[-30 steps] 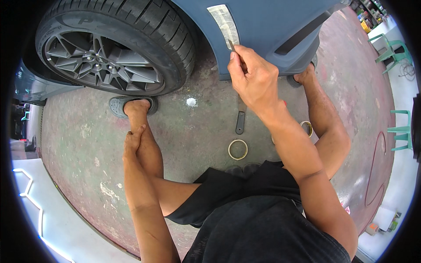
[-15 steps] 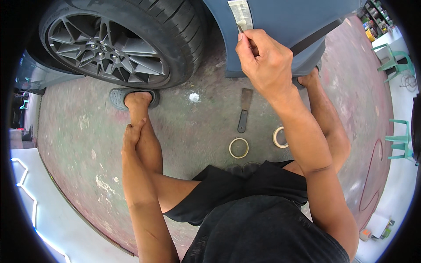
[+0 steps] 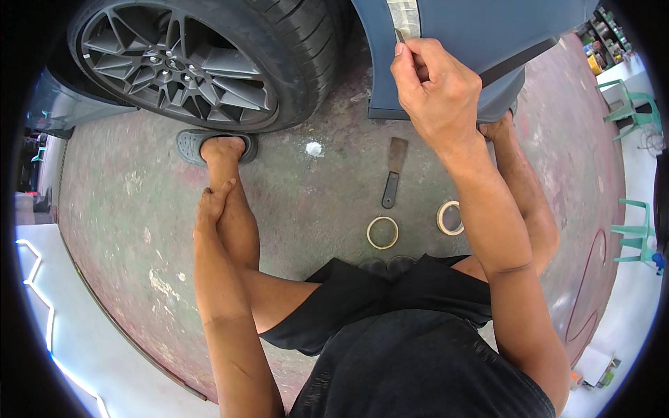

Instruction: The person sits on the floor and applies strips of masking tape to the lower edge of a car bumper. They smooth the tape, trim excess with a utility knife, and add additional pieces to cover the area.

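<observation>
My right hand (image 3: 440, 90) is raised to a blue car body panel (image 3: 474, 35) at the top. Between thumb and index finger it pinches a small thin dark blade (image 3: 399, 33), whose tip lies at the lower end of a pale taped strip (image 3: 405, 15) on the panel. The rest of the blade is hidden in the fingers. My left hand (image 3: 212, 203) is wrapped round my left shin (image 3: 240, 219).
A car wheel (image 3: 174, 66) stands at upper left. On the stained floor lie a scraper (image 3: 394, 174), two tape rolls, one thin (image 3: 382, 245) and one thicker (image 3: 442, 221), and some white powder (image 3: 313, 149). Green chairs (image 3: 633, 111) are at far right.
The view has shifted slightly, so the panel and wheel sit further right and higher. My right hand keeps its pinch by the strip; my left hand stays on the shin.
</observation>
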Tool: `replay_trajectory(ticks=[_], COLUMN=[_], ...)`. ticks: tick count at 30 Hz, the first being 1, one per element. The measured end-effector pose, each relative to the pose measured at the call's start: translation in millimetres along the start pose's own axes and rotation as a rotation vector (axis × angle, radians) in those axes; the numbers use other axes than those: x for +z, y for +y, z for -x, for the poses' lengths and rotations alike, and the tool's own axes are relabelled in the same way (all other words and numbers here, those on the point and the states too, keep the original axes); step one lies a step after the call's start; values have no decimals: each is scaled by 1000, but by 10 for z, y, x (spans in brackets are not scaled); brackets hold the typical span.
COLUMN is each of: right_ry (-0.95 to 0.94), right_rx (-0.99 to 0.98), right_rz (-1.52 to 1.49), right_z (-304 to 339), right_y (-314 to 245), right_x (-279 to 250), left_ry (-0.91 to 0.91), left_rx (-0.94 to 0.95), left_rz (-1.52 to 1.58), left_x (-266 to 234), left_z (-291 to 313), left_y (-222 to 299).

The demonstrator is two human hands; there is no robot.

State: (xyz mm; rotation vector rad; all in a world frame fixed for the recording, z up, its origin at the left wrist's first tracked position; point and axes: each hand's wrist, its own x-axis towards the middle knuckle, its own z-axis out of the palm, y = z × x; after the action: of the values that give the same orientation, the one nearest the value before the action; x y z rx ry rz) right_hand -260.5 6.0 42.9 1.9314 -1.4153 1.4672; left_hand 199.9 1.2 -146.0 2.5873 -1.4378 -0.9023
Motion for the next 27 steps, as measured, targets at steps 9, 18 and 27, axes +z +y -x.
replay_trajectory(ticks=[9,18,27], right_ry=[-28,-81,-146], right_rx=[5,38,49], right_rz=[29,29,37], right_z=[2,55,158], right_y=[-14,-29,11], right_x=[-5,-31,-40], left_ry=[2,-26,-42], left_rx=[-3,7,-19], left_rz=[5,47,46], left_x=[-3,-23,-55], left_z=[15,30,96], left_y=[6,2,80])
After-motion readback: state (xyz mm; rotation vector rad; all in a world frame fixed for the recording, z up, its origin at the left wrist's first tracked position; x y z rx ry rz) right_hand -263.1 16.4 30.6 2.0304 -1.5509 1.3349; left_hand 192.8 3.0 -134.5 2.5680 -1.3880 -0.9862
